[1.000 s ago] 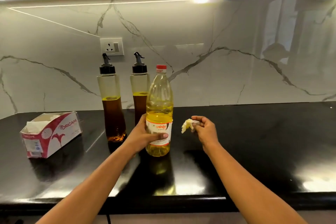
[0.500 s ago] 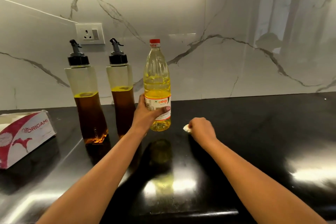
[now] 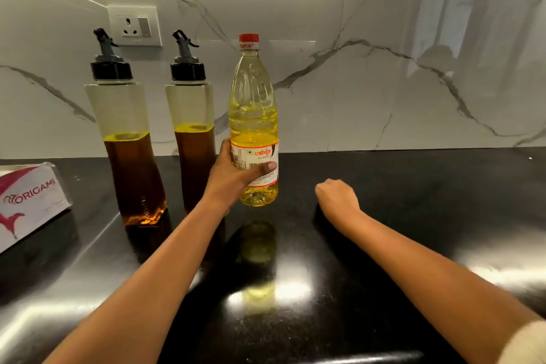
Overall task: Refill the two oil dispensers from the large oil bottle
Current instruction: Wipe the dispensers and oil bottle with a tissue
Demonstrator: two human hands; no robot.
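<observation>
Black polished counter (image 3: pixel 413 216), marble wall (image 3: pixel 354 83) behind, socket (image 3: pixel 134 26) set in it. Head view, items: left dispenser (image 3: pixel 124 115) and right dispenser (image 3: pixel 192 109), upright at the wall, spout caps on, each roughly half full of dark oil; tissue box (image 3: pixel 26 201) at the left edge; bottle (image 3: pixel 254 103), upright, red cap (image 3: pixel 248 38) on, just beside the right dispenser, its base apparently a little clear of the counter. Risks, as judged: smooth plastic may slide in a one-handed grasp; pouring into narrow necks may spill on the glossy top; a swing could knock the right dispenser. Grip: left hand (image 3: pixel 233 177) wraps the bottle's label, thumb in front, fingers behind. Right hand (image 3: pixel 336 198) clenched, low near the counter, apart from the bottle; contents, if any, hidden.
</observation>
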